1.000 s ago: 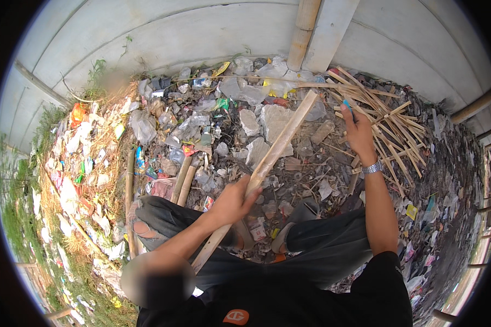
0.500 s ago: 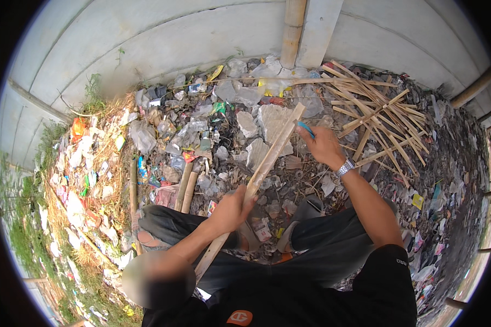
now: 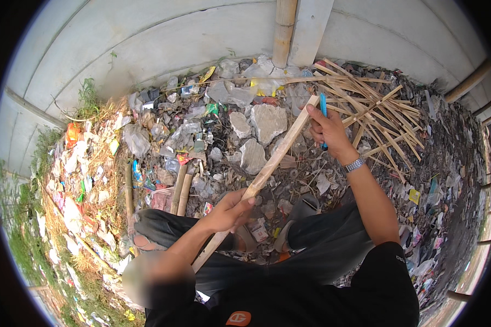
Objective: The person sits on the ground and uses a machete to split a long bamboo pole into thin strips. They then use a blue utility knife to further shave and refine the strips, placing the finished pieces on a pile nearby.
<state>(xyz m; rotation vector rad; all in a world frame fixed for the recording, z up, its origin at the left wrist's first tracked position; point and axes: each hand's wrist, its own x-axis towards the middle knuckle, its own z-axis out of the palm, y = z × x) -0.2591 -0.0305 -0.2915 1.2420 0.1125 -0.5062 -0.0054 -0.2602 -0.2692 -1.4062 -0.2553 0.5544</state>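
A long pale wooden slat (image 3: 282, 150) runs diagonally from by my left thigh up to the right. My left hand (image 3: 229, 211) is closed round its lower part, above my lap. At the upper end, my right hand (image 3: 330, 134) has its thumb on or against the slat. The same hand holds a slim blue tool (image 3: 323, 103) upright beside the slat's tip; its working end cannot be made out. A metal-banded watch (image 3: 354, 165) is on my right wrist.
Crossed slats (image 3: 379, 109) lie piled at the right. Broken concrete chunks (image 3: 268, 122) sit ahead among litter. Bamboo poles (image 3: 179, 188) lie by my left knee. A grey panel wall (image 3: 202, 32) with an upright bamboo post (image 3: 283, 32) stands beyond.
My right hand has come to the slat's upper end, and the blue tool has turned upright. The slat's upper end now points slightly further right. My left hand keeps its hold.
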